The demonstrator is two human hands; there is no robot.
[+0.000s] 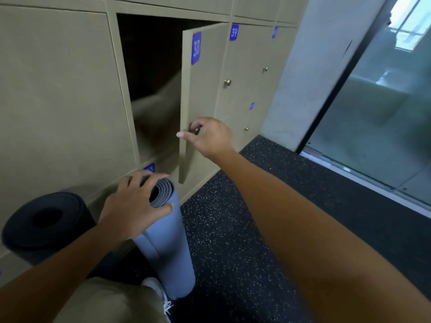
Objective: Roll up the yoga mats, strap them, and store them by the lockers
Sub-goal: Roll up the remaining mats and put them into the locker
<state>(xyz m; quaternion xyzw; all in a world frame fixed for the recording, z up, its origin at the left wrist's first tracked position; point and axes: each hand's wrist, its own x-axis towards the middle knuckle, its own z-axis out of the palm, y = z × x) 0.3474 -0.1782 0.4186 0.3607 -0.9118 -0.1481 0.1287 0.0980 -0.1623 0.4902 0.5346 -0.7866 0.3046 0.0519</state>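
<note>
A rolled blue-grey yoga mat (166,248) stands upright on the floor in front of the lockers. My left hand (134,206) grips its top end. A rolled black mat (44,222) leans against the locker base to the left. My right hand (207,136) pinches the small brass knob of locker door 38 (203,89), which stands swung open. The locker's inside (151,73) is dark, and I cannot tell what is in it. No strap shows on either mat.
Beige lockers (58,89) fill the wall, with door 39 (242,78) shut to the right. A dark speckled floor (245,229) runs to a frosted glass partition (377,113) at the right. My knee and white shoe (158,292) are below the blue mat.
</note>
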